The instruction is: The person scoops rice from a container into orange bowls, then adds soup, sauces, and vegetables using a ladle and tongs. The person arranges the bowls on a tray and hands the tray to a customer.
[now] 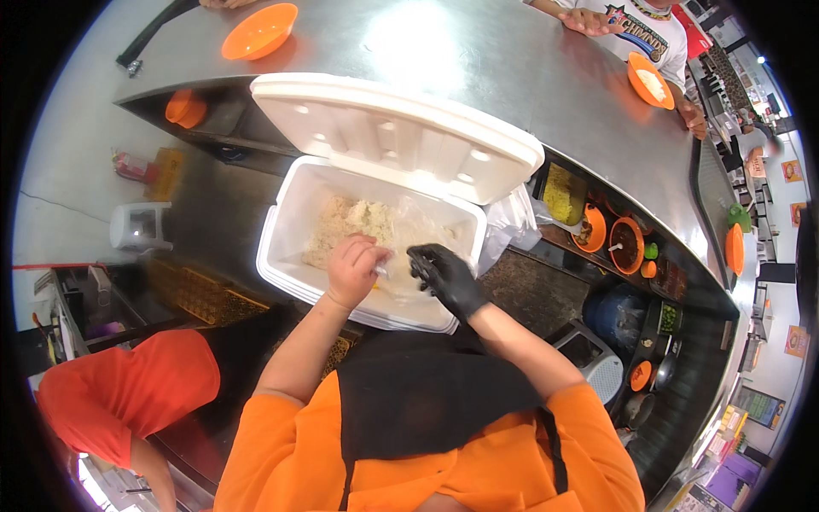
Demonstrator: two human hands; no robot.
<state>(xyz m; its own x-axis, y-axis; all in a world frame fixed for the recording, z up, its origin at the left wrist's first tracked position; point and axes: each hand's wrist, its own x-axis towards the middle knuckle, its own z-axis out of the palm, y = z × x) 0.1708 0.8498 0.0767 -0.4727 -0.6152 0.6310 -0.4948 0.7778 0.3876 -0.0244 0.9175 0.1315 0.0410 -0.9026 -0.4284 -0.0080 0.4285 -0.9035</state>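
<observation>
Before me is an open white cooler box [374, 313] holding cooked rice [345, 224], part of it under a clear plastic sheet or bag [416, 224]. Over the near half of the box, my bare left hand [353, 269] pinches a small piece of clear plastic [382, 264]. My right hand [446, 279] wears a black glove and hovers a little to the right, its fingers half curled. Whether those fingers hold anything is not clear. The raised cooler lid [409, 137] leans back toward the metal counter.
A steel counter [512, 77] curves across the front, bearing an orange bowl [259, 32] and a bowl of rice [650, 82] by a seated person. Food containers, including an orange bowl of sauce [626, 246], line a lower shelf at right. A person in red bends at left near a white stool [141, 226].
</observation>
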